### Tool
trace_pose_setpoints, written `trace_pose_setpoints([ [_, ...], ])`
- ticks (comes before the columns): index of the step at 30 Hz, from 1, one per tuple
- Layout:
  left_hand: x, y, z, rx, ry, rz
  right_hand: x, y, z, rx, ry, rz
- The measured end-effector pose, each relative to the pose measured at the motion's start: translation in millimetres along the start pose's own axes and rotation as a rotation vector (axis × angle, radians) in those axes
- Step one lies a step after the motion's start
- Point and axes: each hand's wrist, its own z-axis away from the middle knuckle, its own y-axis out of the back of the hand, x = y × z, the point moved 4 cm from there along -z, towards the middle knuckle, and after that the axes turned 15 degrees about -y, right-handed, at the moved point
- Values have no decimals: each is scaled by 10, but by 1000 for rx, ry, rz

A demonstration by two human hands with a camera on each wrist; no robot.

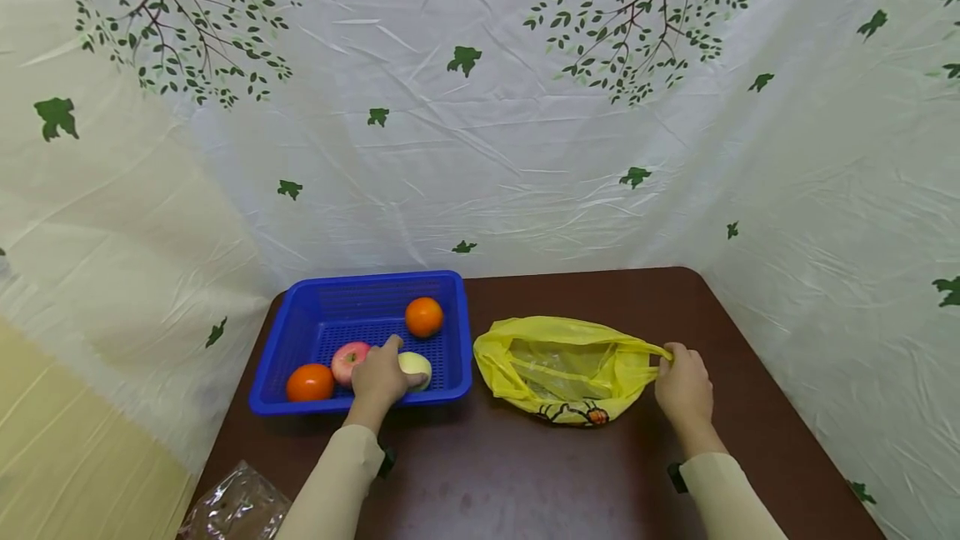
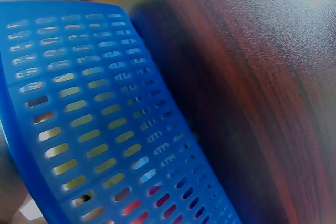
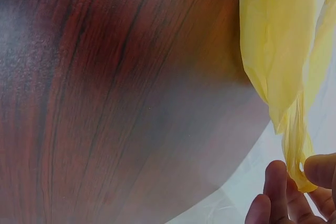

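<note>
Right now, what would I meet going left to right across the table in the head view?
Crumpled clear plastic, nearer orange, red apple, left hand, pale fruit, yellow bag, right hand. The farther orange and blue basket overlap others, so they're left out.

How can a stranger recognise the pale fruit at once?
On the table is a blue basket. Inside, near its right front corner, the pale fruit touches the left hand. Unlike the apple and two oranges, it is creamy yellow.
</note>
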Motion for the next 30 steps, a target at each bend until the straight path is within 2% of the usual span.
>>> trace_pose_setpoints([
  [10,-22,50,-6,249,4,75,-21,32,24,15,15,38],
  [15,95,151,-29,368,17,154,-53,38,19,32,31,48],
  [18,262,234,-55,432,9,242,-64,33,7,35,36,56],
  [22,587,319,-83,477,-32,401,-84,34,15,32,29,64],
  [26,952,274,-117,439,-88,540,-111,34,31,34,33,70],
  [30,1259,81,-166,383,-133,632,-130,21,39,45,53,74],
])
